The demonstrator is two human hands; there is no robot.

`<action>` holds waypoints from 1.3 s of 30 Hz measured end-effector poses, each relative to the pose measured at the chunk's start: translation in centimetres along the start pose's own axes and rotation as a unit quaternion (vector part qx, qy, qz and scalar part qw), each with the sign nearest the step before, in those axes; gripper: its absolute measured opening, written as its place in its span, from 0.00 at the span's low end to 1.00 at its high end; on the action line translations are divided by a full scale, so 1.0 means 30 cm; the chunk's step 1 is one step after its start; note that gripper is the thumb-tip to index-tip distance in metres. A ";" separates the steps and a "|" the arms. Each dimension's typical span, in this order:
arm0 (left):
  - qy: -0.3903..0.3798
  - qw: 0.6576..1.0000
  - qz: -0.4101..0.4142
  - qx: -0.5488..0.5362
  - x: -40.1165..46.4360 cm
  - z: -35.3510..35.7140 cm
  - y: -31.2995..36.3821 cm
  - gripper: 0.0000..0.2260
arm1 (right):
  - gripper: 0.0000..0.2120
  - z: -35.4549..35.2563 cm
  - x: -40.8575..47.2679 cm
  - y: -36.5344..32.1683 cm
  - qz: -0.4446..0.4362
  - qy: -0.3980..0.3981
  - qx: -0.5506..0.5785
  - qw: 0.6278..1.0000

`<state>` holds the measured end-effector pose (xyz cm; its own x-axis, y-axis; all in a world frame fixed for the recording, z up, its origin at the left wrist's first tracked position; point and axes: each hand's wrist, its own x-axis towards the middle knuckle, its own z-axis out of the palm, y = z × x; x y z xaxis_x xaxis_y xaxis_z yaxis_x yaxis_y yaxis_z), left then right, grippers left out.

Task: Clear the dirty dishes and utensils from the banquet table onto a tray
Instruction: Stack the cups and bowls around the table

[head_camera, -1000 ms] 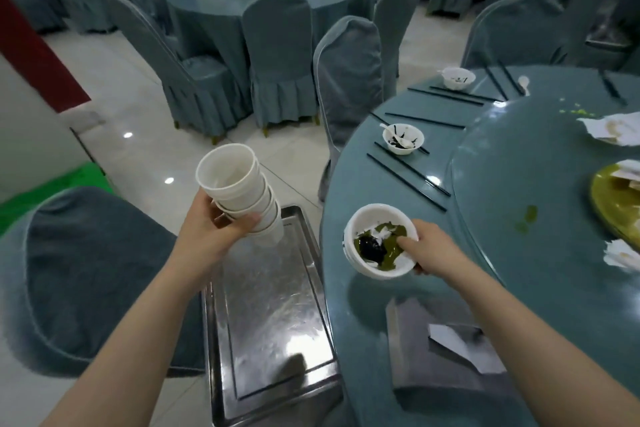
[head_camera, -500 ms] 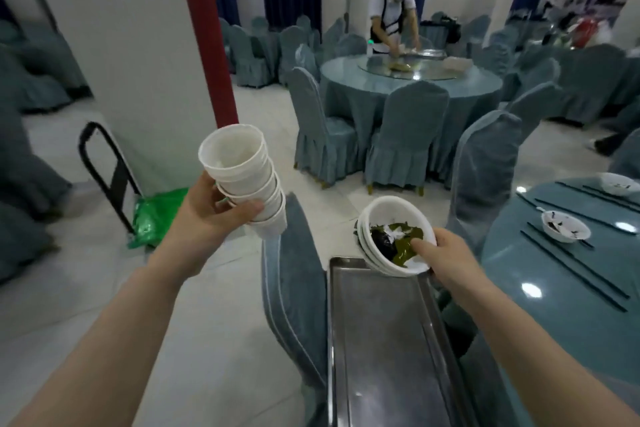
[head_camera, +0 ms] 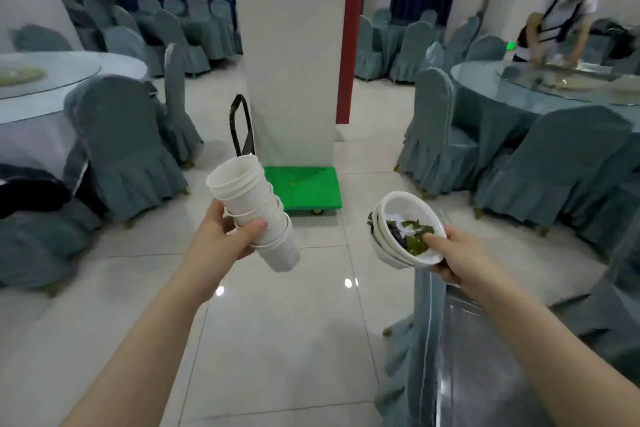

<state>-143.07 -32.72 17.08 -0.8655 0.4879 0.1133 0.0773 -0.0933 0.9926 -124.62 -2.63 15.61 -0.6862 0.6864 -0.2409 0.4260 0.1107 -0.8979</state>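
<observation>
My left hand (head_camera: 221, 239) grips a tilted stack of several white cups (head_camera: 254, 211), mouths pointing up and left. My right hand (head_camera: 450, 255) holds a stack of white bowls (head_camera: 401, 236); the thumb lies over the rim of the top bowl, which contains green and dark food scraps with bits of white paper. Both stacks hang in the air above the tiled floor. The steel tray (head_camera: 485, 357) lies at the lower right, under my right forearm, resting on a chair with a grey-blue cover.
A green platform trolley (head_camera: 304, 191) with a black handle stands by a white pillar (head_camera: 291, 45) straight ahead. Covered chairs and round tables flank both sides. A person (head_camera: 557, 21) works at the far right table. Open tiled floor lies between.
My view has swung left, away from the banquet table, which has left the frame. Both hands keep their stacks; the tray has shifted to the lower right and the trolley has come into full view.
</observation>
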 end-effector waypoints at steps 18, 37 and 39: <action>0.044 0.997 -0.020 0.068 0.878 -0.257 -0.171 0.20 | 0.05 0.439 0.925 -0.211 0.047 -0.046 0.039 0.997; -0.295 0.953 -0.063 0.023 2.150 0.389 -0.476 0.29 | 0.06 0.193 1.502 -0.213 0.153 0.282 0.140 0.937; -0.339 0.938 -0.070 0.019 2.216 0.522 -0.506 0.26 | 0.06 0.146 1.495 -0.198 0.182 0.316 0.152 0.918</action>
<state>-194.02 14.73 10.22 -0.3549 0.9344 -0.0296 0.0154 0.0375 0.9992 -160.52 24.35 8.52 -0.0099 0.9291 -0.3698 0.3086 -0.3489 -0.8849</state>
